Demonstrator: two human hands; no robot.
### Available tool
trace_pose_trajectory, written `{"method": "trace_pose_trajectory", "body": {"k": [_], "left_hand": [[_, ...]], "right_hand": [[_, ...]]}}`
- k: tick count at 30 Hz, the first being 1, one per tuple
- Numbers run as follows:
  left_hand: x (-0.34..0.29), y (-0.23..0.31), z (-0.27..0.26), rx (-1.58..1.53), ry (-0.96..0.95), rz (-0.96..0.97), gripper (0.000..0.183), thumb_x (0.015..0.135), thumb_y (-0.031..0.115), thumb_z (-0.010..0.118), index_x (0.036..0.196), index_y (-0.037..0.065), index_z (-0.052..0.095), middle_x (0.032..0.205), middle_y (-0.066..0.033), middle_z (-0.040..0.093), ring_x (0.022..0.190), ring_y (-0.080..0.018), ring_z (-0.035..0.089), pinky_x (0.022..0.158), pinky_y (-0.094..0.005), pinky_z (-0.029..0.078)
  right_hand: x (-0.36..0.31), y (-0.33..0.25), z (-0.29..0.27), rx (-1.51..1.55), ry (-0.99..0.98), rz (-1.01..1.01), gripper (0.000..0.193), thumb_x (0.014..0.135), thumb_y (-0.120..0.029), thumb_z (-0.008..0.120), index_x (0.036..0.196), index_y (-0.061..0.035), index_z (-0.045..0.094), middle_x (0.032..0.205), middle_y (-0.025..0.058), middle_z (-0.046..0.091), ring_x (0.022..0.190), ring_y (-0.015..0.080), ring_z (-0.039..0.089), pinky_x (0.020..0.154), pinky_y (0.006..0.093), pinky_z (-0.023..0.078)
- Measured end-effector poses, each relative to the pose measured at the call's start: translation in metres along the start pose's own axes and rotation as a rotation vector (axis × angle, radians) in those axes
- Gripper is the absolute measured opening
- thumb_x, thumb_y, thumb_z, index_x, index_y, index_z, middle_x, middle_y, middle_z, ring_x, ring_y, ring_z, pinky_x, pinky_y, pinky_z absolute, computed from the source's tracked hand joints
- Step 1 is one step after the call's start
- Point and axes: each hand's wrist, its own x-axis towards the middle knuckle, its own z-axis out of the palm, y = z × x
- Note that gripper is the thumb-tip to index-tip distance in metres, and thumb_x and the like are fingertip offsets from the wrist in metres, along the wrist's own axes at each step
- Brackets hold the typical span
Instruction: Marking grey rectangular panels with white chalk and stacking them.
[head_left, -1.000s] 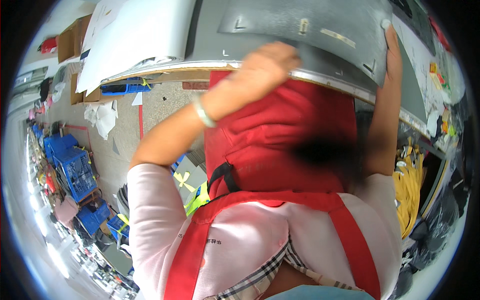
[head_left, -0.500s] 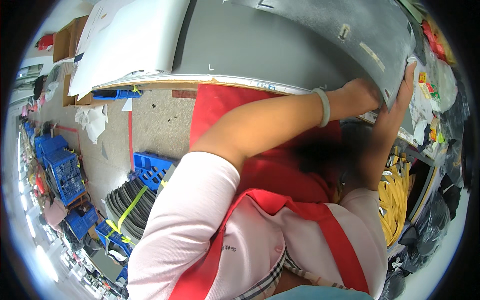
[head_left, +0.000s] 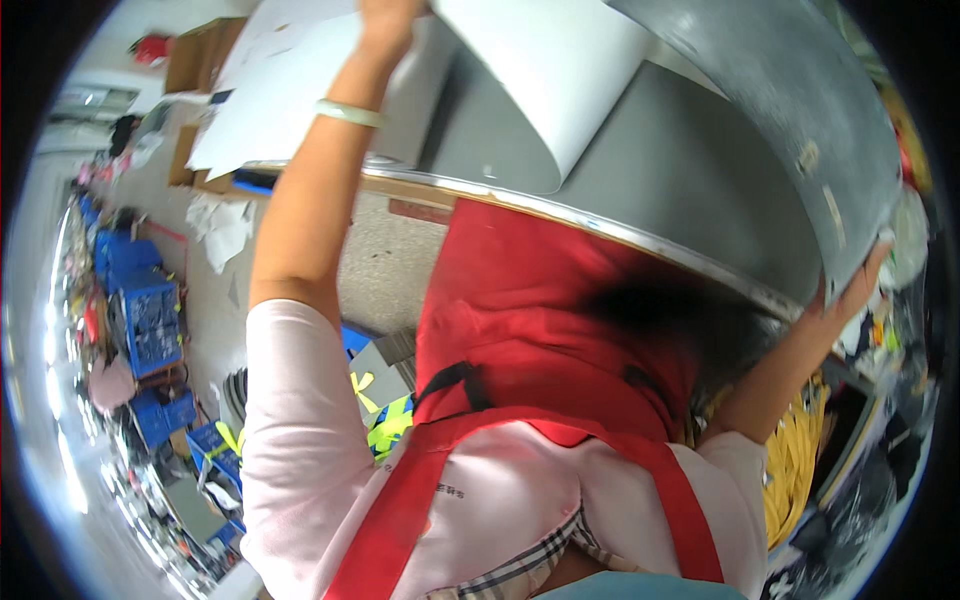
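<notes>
At the top edge, my left hand (head_left: 390, 18) is closed by a raised corner of a white sheet (head_left: 565, 75); its fingertips are partly cut off by the frame. The white sheet curves down over a flat dark grey surface (head_left: 700, 150) on the table. On the right, my right hand (head_left: 850, 290) grips the near corner of a large, flexible grey sheet (head_left: 800, 110) with small slots, which bows upward off the table. Pale corner marks show on the dark grey surface.
White paper sheets (head_left: 290, 110) lie on the table's left part, near cardboard boxes (head_left: 205, 55). The table edge (head_left: 600, 225) runs before my red apron. Blue crates (head_left: 150, 320) stand at left; yellow strips (head_left: 795, 465) and plastic bags (head_left: 845, 500) are at lower right.
My left hand has left the grey sheet's corner and moved to the far left, to the white sheet, which now curls over the dark surface. My right hand still grips the grey sheet.
</notes>
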Motion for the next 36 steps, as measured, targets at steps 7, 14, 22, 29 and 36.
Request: {"method": "trace_pose_trajectory", "body": {"k": [7, 14, 22, 29, 36], "left_hand": [[0.022, 0.012, -0.322, 0.255, 0.631, 0.009, 0.027, 0.088, 0.008, 0.069, 0.112, -0.002, 0.065, 0.099, -0.0140, 0.071, 0.085, -0.0257, 0.070, 0.067, -0.0391, 0.059], [-0.064, -0.119, -0.388, 0.327, 0.744, -0.462, 0.062, 0.089, 0.019, 0.075, 0.137, -0.012, 0.050, 0.118, -0.0203, 0.066, 0.090, -0.0251, 0.071, 0.054, -0.0345, 0.058], [-0.059, -0.110, -0.406, 1.265, 0.611, -0.389, 0.101, 0.083, 0.059, 0.072, 0.155, 0.004, 0.029, 0.150, -0.0281, 0.041, 0.139, -0.0449, 0.041, 0.112, -0.0565, 0.036], [-0.154, 0.038, -0.130, 0.518, -0.113, 0.334, 0.021, 0.098, 0.013, 0.066, 0.116, 0.005, 0.072, 0.102, -0.0056, 0.074, 0.088, -0.0108, 0.065, 0.079, -0.0265, 0.053], [-0.237, 0.042, -0.021, 0.681, -0.635, 0.595, 0.022, 0.085, 0.012, 0.076, 0.103, 0.001, 0.071, 0.105, -0.0135, 0.068, 0.094, -0.0339, 0.066, 0.083, -0.0391, 0.055]], "right_hand": [[0.013, 0.046, -0.005, 0.044, -0.167, 0.134, 0.060, 0.105, -0.039, 0.053, 0.149, -0.0008, 0.040, 0.147, 0.0152, 0.051, 0.129, 0.0310, 0.052, 0.112, 0.0434, 0.040], [-0.011, 0.055, 0.027, -0.031, -0.187, 0.262, 0.057, 0.105, -0.038, 0.055, 0.147, -0.0014, 0.045, 0.143, 0.0146, 0.055, 0.125, 0.0285, 0.056, 0.107, 0.0408, 0.045], [-0.017, 0.096, 0.059, -0.235, -0.333, 0.293, 0.051, 0.102, -0.035, 0.059, 0.142, -0.0031, 0.053, 0.137, 0.0093, 0.059, 0.120, 0.0207, 0.059, 0.106, 0.0337, 0.045], [0.004, 0.122, 0.055, -0.718, -0.533, 0.215, 0.031, 0.095, -0.031, 0.071, 0.113, -0.0058, 0.072, 0.103, -0.0026, 0.068, 0.097, 0.0082, 0.059, 0.087, 0.0233, 0.044], [0.001, 0.136, 0.051, -0.829, -0.519, 0.093, 0.030, 0.092, -0.032, 0.073, 0.105, -0.0046, 0.074, 0.092, -0.0042, 0.065, 0.085, 0.0075, 0.054, 0.080, 0.0234, 0.043]]}}
